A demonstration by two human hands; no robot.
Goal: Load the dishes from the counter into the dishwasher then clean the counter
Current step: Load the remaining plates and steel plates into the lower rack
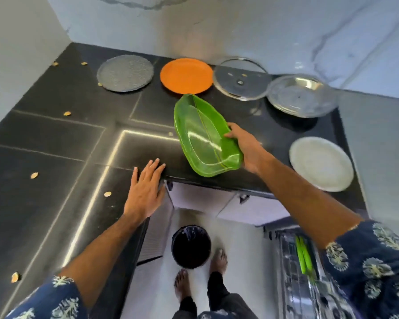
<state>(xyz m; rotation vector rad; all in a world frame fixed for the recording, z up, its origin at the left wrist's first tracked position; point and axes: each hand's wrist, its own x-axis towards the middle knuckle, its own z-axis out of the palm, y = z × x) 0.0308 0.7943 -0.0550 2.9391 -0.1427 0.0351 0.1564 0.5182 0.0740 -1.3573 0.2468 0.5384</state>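
Observation:
My right hand (247,150) grips the near right edge of a green leaf-shaped plate (203,134), tilted up above the black counter (55,139). My left hand (145,189) lies flat with straight fingers on the counter's inner corner edge. Along the back wall sit a grey plate (124,73), an orange plate (186,75), a glass lid (241,79) and a steel plate (302,95). A white plate (321,163) lies at the right, near the counter edge. The open dishwasher rack (293,272) at lower right holds green plates (304,256) standing on edge.
Several small yellowish scraps (34,175) are scattered over the left part of the counter. A black bin (191,246) stands on the floor just in front of my feet. Marble wall rises behind the counter.

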